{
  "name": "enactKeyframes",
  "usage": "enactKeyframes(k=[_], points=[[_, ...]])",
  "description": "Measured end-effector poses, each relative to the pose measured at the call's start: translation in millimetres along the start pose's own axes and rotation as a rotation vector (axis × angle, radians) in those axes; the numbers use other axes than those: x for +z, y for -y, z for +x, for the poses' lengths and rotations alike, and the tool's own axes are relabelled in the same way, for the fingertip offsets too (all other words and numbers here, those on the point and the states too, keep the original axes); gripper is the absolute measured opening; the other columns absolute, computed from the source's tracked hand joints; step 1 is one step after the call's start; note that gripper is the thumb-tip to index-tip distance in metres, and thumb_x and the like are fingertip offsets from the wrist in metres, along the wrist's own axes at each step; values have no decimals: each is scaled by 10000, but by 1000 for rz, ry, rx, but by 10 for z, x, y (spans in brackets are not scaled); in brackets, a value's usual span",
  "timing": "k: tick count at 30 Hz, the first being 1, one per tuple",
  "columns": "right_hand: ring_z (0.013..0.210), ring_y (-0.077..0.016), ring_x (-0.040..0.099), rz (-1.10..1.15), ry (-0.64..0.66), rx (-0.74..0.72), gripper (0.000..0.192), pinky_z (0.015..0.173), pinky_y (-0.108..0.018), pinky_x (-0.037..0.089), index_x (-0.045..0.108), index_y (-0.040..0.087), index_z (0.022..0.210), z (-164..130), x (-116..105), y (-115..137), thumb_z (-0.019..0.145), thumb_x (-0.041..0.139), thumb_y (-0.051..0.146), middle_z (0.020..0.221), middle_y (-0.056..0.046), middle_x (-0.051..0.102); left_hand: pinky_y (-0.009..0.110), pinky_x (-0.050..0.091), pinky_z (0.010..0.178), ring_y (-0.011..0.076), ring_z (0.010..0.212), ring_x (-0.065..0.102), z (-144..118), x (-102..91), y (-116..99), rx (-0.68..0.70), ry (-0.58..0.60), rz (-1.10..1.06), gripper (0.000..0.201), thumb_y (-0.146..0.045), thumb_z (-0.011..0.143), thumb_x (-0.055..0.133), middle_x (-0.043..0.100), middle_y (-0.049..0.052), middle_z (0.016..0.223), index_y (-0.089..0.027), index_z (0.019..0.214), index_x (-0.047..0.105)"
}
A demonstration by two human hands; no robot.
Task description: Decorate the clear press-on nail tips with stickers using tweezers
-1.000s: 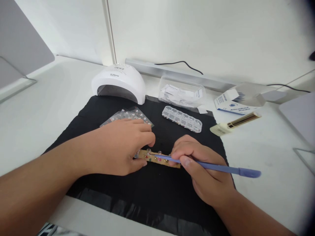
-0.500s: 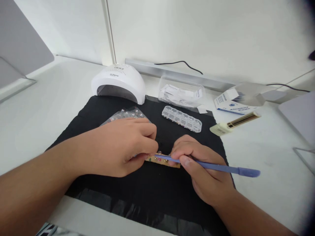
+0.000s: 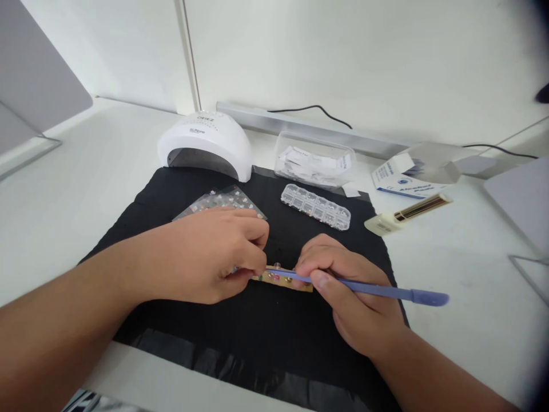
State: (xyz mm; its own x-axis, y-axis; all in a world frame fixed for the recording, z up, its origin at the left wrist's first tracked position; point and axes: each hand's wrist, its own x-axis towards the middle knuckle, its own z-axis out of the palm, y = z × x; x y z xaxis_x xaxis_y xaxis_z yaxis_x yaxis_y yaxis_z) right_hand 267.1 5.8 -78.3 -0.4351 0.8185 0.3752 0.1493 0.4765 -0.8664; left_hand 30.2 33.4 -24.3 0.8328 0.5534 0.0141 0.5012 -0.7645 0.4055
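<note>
My right hand (image 3: 349, 286) holds a slim purple pen-like tool (image 3: 377, 289) between thumb and fingers, its thin end pointing left. Beneath that thin end is a narrow tan strip (image 3: 283, 282) with small coloured and gold-toned pieces along it. The right fingertips touch the strip's right end. At its left end, my left hand (image 3: 227, 252) is closed in a pinch. Its fingers hide that end and whatever they grip. Just behind the left hand, clear sheets dotted with small decorations (image 3: 229, 198) lie on a black mat (image 3: 240, 343).
A white nail lamp (image 3: 206, 140) stands at the back left. Behind the right hand are a compartment case (image 3: 315, 206), a clear tub of packets (image 3: 315, 163), an alcohol pads box (image 3: 407, 180) and a cream bottle with a gold cap (image 3: 386, 223).
My left fingers have drawn slightly left, away from the purple tool's thin end. The right hand keeps its grip on the tool. The whole view has shifted a little.
</note>
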Motion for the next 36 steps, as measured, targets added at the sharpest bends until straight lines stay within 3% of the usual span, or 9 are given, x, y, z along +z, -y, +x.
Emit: enactKeyframes(k=[12,22,36], points=[[742,-181,564,161,-94,49,197,632,-344,455,709,232,851,-33,-12,-120,928,540,167,779,-25,653,303,398,718,157,751,538,-4,31,21,4,-21,-46,181,-45,808,598,582,27,829,-182,772,711],[657,-173,566,314,-271,49,191,588,-336,424,740,234,835,15,-14,-139,893,569,174,680,-9,642,278,391,717,158,796,534,8,26,64,35,-63,-142,162,-44,842,582,572,31,859,-163,815,689],[657,-168,574,305,-270,63,176,613,-339,419,745,241,844,22,-31,-170,886,580,198,700,1,651,279,401,787,159,850,551,40,66,126,70,1,-160,287,1,835,575,586,37,902,-198,927,758]])
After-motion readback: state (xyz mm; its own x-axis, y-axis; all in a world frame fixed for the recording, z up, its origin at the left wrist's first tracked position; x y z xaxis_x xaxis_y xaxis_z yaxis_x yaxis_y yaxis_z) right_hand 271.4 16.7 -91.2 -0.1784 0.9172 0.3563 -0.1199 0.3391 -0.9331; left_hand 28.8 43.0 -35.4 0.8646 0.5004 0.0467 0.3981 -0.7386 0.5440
